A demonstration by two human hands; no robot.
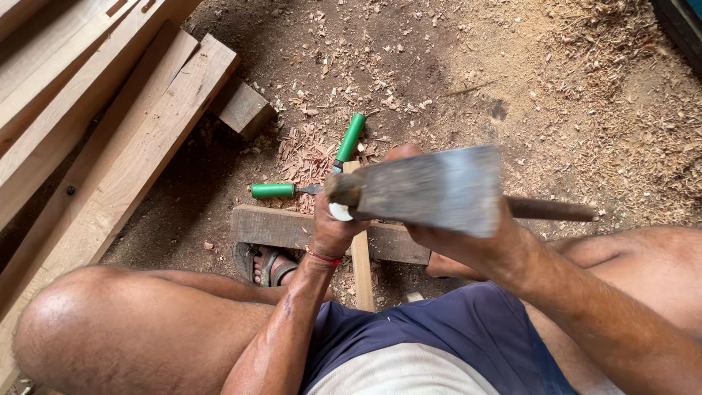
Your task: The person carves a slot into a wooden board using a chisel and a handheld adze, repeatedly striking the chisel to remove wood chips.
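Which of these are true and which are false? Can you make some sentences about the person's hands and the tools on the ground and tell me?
1. The right hand holds a broad metal blade with a wooden handle. True.
2. Two green-handled tools lie on the ground. True.
3. The green-handled tools are in the person's hands. False: they lie on the ground among the wood chips, beyond the hands.
4. The left hand has a red band at the wrist. True.
5. The ground is bare, clean tile. False: it is dirt strewn with sawdust and chips.
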